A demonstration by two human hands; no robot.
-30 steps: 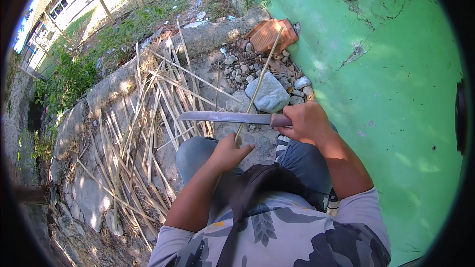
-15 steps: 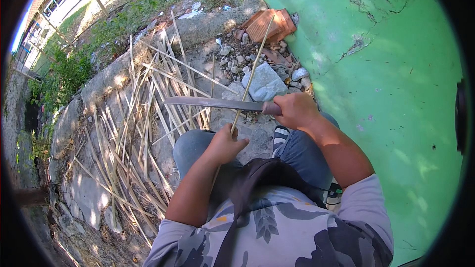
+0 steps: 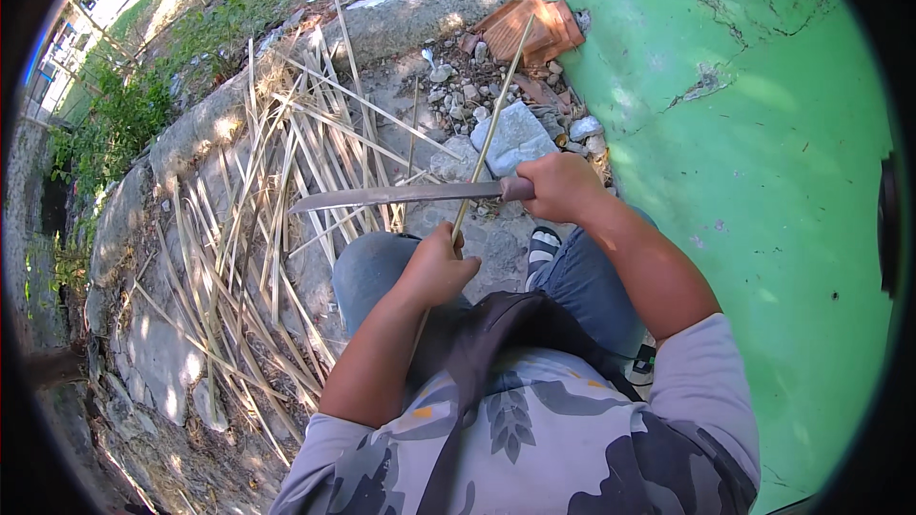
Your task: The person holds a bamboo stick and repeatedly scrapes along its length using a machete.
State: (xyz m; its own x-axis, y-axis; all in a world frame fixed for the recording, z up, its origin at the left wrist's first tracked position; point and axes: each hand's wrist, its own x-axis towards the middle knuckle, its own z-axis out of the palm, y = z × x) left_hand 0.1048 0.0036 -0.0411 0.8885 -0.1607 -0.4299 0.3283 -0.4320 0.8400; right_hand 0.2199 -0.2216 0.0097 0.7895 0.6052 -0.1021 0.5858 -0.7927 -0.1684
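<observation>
My left hand (image 3: 438, 268) is closed around a long thin bamboo strip (image 3: 498, 121). The strip slants up and away to the right, its far end near the orange tiles, and its near end passes down under my forearm. In my right hand (image 3: 561, 189) is the handle of a machete (image 3: 382, 195). The long blade points left and crosses the strip just beyond my left hand, and appears to touch it. Which way the cutting edge faces is hard to make out. My knees are bent on both sides of the strip.
Many split bamboo strips (image 3: 243, 257) lie in a loose pile on the stone ground to the left. Ahead are orange roof tiles (image 3: 530, 31), a pale stone block (image 3: 515, 138) and rubble. A green wall (image 3: 754, 219) stands along the right. Plants (image 3: 119, 124) grow at far left.
The machete and my right hand have shifted slightly up and left along the strip. My left hand keeps its hold and sits slightly higher in view, which has tilted a little.
</observation>
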